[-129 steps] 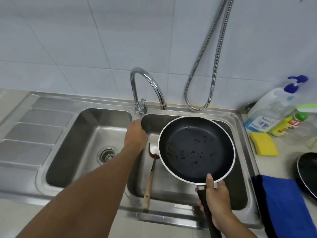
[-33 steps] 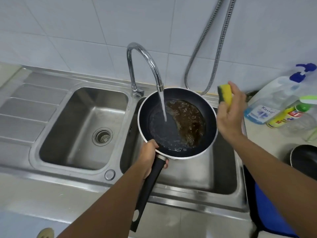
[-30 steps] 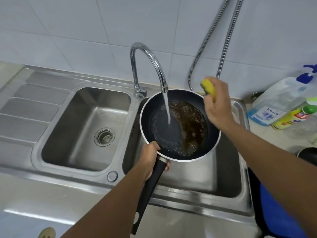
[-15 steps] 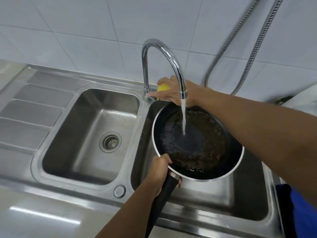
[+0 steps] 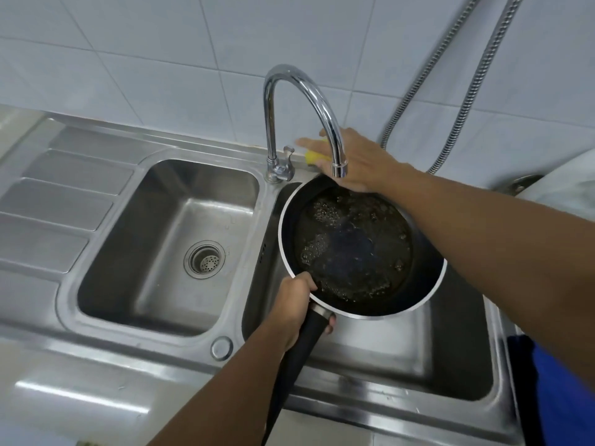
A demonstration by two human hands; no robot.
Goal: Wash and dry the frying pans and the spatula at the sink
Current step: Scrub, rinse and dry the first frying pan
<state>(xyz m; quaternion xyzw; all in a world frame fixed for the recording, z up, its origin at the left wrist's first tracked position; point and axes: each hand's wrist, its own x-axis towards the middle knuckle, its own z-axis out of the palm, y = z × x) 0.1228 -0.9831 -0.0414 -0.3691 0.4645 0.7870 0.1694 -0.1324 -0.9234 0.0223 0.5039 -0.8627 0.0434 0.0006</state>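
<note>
My left hand [image 5: 294, 304] grips the black handle of the frying pan [image 5: 426, 262] and holds it level over the right basin. The pan is black with a pale rim and holds brown, bubbly water. My right hand [image 5: 360, 162] reaches behind the tap spout [image 5: 309, 91], fingers stretched toward the tap lever [image 5: 287, 155]. A yellow sponge [image 5: 314, 156] is tucked under its fingers. No water runs from the spout. The spatula and the second pan are out of sight.
The left basin [image 5: 154, 204] has a drain strainer [image 5: 204, 259], and a ribbed drainboard [image 5: 54, 201] lies left of it. A metal hose [image 5: 450, 91] hangs on the tiled wall. A blue cloth [image 5: 553, 397] lies at the right edge, with a pale bottle [image 5: 570, 188] behind my right forearm.
The stream of water from the tap has stopped. My right hand, with the sponge, has stayed behind the spout near the lever. The pan has stayed under the spout.
</note>
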